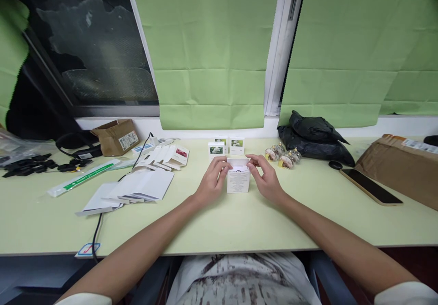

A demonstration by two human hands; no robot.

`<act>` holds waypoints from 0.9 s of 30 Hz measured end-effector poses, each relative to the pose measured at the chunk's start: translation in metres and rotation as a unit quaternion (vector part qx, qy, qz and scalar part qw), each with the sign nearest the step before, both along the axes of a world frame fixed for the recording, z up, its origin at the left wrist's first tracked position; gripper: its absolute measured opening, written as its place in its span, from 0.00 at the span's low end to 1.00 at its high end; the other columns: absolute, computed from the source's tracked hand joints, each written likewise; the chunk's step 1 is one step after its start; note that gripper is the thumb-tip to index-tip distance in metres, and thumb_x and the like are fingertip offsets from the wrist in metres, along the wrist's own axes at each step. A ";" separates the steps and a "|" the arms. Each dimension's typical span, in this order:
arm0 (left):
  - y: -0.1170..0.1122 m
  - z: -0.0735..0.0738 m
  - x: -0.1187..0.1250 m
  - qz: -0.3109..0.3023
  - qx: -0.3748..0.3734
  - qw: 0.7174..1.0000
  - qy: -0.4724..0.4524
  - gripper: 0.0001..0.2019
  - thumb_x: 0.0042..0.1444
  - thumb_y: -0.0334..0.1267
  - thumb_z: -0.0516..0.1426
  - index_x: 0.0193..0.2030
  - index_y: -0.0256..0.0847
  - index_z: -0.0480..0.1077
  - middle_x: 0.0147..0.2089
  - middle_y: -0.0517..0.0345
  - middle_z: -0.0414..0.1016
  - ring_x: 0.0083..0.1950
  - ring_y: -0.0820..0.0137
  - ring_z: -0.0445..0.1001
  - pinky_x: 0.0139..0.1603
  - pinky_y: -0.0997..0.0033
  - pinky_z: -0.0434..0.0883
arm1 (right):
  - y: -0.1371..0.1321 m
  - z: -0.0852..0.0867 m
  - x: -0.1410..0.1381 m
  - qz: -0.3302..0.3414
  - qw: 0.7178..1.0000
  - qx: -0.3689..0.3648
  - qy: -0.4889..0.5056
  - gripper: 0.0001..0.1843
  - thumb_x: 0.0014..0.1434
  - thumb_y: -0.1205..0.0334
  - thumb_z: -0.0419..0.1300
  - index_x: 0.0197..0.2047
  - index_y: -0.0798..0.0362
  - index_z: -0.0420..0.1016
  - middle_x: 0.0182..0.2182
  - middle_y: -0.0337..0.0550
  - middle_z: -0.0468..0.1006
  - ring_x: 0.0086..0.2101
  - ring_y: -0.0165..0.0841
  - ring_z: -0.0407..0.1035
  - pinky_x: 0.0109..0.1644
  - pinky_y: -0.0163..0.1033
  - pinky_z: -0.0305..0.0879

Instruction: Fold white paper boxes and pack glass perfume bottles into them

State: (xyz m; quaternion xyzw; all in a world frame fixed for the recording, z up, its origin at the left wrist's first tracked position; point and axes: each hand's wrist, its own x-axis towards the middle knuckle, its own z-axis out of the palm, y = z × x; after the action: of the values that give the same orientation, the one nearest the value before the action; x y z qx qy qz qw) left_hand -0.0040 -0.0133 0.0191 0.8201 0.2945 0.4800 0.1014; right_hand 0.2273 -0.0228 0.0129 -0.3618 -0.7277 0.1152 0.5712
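Note:
A small white carton with fine print on its front stands upright on the table before me. Its top flap is raised at the back, and part of a ring-like shape shows at the opening. My left hand pinches the upper left edge of the carton with thumb and fingers. On the other side, my right hand holds the upper right edge and the flap, fingers curled. Just behind stand several small boxes with flower pictures, one a white-flower box. Several small glass bottles with labels lie to the right.
Flattened white cartons lie at the left, crossed by a black cable. A brown box sits behind them. At the right are black plastic bags, a phone and a large brown parcel.

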 end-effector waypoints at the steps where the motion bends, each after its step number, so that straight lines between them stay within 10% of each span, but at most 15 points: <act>1: 0.000 0.000 0.000 0.001 0.001 1.000 0.000 0.11 0.76 0.39 0.48 0.52 0.46 0.71 0.58 0.49 0.69 0.64 0.61 0.69 0.64 0.55 0.70 | -0.001 0.001 -0.001 0.002 1.000 0.000 0.001 0.17 0.75 0.52 0.53 0.61 0.45 0.72 0.44 0.46 0.76 0.45 0.40 0.73 0.51 0.50 0.73; 27: 0.000 0.001 0.001 -0.030 0.012 0.999 -0.043 0.08 0.72 0.36 0.54 0.54 0.45 0.70 0.52 0.50 0.75 0.54 0.63 0.74 0.49 0.61 0.74 | -0.004 0.008 0.000 0.066 0.997 0.022 -0.023 0.06 0.72 0.60 0.56 0.48 0.46 0.74 0.43 0.46 0.74 0.45 0.41 0.69 0.50 0.50 0.69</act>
State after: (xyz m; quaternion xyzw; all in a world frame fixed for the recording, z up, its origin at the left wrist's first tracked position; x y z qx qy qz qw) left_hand -0.0034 -0.0129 0.0197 0.8084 0.2589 0.5152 0.1186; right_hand 0.2269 -0.0269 0.0206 -0.3025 -0.7654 0.1286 0.5533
